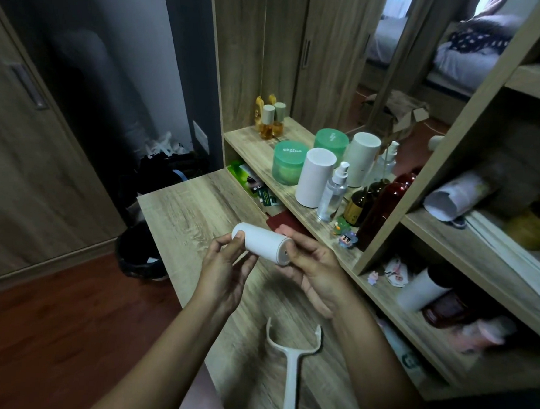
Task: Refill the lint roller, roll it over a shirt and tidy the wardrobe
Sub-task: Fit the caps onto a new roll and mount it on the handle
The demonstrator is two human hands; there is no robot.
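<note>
I hold a white lint-roller refill roll (263,242) sideways above the wooden desk (186,212). My left hand (227,268) pinches its left end with fingertips and thumb. My right hand (312,270) grips its right end, where the hollow core shows. The white lint roller handle (291,371) lies on the desk near the front edge, its forked frame bare and pointing away from me, below both hands. No shirt is in view.
On the raised shelf (250,140) stand two green jars (288,162), a white roll (314,177), a spray bottle (334,192), dark bottles and small figures. Cluttered open shelves rise at the right. A black bin (139,253) sits on the floor left of the desk.
</note>
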